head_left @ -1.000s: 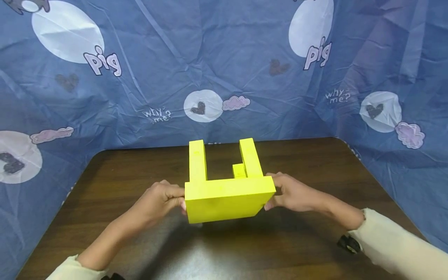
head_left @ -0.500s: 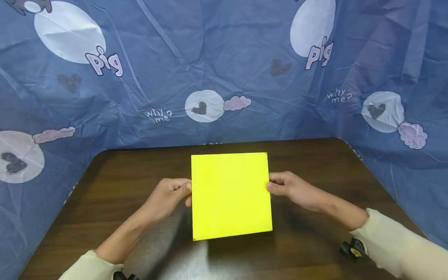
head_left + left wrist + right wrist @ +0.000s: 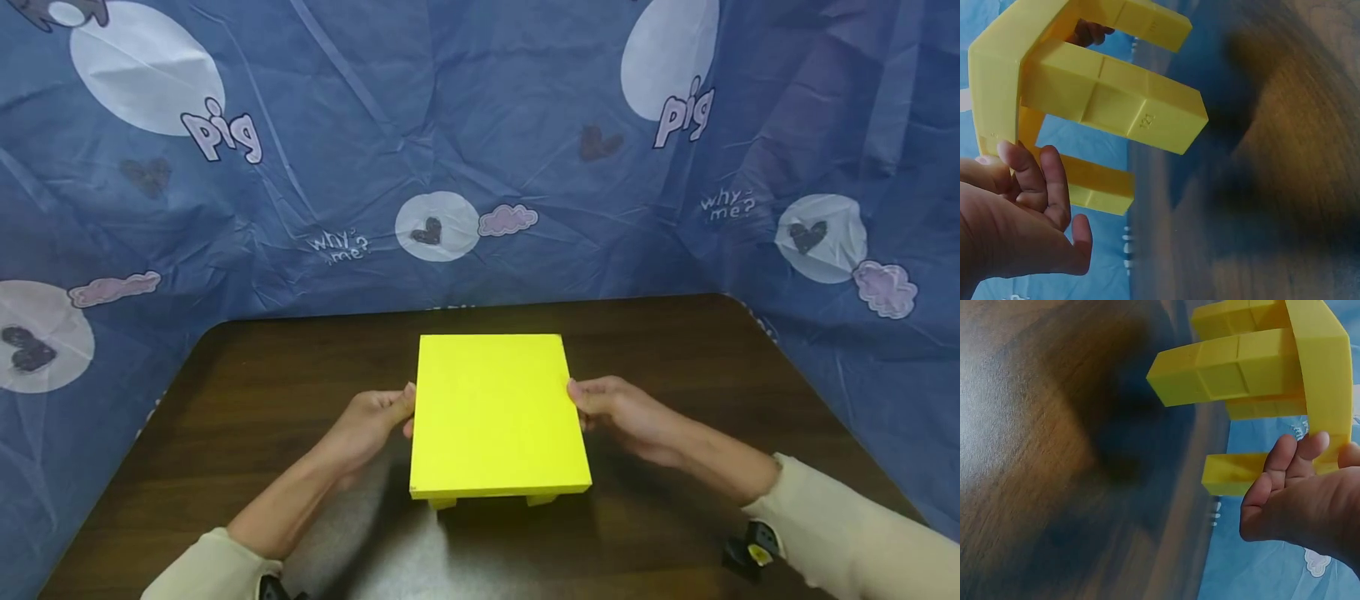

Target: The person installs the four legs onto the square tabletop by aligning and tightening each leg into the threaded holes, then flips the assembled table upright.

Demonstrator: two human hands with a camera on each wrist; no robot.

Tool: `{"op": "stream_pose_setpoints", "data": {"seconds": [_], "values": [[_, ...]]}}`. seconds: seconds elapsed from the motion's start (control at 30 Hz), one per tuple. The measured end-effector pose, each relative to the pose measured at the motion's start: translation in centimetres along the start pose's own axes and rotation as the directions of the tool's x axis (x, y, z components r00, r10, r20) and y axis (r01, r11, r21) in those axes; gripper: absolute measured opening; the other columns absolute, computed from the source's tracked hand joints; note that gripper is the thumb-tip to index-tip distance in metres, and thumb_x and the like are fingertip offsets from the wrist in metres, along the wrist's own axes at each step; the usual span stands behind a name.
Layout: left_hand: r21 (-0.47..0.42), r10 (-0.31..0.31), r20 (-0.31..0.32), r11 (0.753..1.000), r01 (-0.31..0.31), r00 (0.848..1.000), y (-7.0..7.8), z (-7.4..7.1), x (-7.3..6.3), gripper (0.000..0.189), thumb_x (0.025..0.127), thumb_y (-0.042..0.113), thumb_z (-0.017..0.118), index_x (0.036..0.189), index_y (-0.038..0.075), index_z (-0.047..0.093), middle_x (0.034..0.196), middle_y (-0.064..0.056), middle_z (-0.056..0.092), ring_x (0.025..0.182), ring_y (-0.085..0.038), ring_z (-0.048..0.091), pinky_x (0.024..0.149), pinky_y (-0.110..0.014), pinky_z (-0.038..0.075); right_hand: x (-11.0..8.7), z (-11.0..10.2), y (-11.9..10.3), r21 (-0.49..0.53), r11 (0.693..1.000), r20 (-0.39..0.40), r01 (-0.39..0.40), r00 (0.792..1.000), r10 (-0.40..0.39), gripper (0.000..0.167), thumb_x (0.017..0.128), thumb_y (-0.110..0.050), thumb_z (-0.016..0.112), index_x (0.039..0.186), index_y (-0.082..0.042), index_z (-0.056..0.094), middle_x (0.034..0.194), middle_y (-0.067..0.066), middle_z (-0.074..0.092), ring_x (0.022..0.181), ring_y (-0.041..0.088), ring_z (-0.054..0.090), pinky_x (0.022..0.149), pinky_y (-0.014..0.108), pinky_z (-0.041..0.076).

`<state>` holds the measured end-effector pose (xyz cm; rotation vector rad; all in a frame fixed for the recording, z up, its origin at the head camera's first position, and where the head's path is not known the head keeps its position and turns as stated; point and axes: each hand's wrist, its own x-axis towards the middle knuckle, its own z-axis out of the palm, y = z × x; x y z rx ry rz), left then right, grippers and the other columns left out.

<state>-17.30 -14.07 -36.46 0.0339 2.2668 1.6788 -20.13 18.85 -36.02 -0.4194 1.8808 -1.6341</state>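
A small yellow table (image 3: 498, 408) with a smooth square top is held above the wooden tabletop, top side up. Its stubby legs (image 3: 1116, 94) point down in the left wrist view, one marked "121", with their ends apart from the wood. My left hand (image 3: 367, 425) pinches the left edge of the top, thumb above and fingers underneath. At the right edge my right hand (image 3: 630, 417) grips in the same way. The head view hides most of the legs beneath the top; two leg ends peek out at its near edge.
A brown wooden tabletop (image 3: 285, 358) lies below, with the yellow table's shadow on it. Behind and at both sides hangs a blue printed cloth (image 3: 555, 167). A black strap device (image 3: 757, 546) sits by the right sleeve.
Both hands have turned the yellow table: its legs stuck up and away from me, then its flat top faced me, and now the top lies nearly level with legs down.
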Motion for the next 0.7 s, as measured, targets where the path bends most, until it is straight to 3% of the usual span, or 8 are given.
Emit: {"op": "stream_pose_setpoints", "data": {"seconds": [0.23,0.7], "values": [[-0.030,-0.045,-0.002,0.999,0.045,0.999,-0.9,0.5,0.4,0.051,0.098,0.046,0.048,0.069,0.004,0.056,0.079,-0.006,0.060,0.119,-0.028,0.043,0.106,-0.059,0.019,0.4,0.2,0.6,0.009,0.999,-0.035,-0.040,0.999,0.040,0.043,0.102,-0.035,0.043,0.068,-0.011,0.054,0.071,0.003,0.047,0.074,0.020,0.042,0.083,0.043,0.029],[-0.083,-0.094,0.013,0.992,0.095,0.995,-2.5,1.2,0.4,0.048,0.099,0.041,0.048,0.066,0.006,0.055,0.077,-0.004,0.057,0.113,-0.028,0.046,0.105,-0.060,0.021,0.9,0.8,1.8,-0.003,0.995,-0.106,-0.102,0.989,0.101,0.044,0.101,-0.037,0.045,0.066,-0.011,0.054,0.070,0.004,0.047,0.074,0.022,0.045,0.080,0.039,0.033]]}}
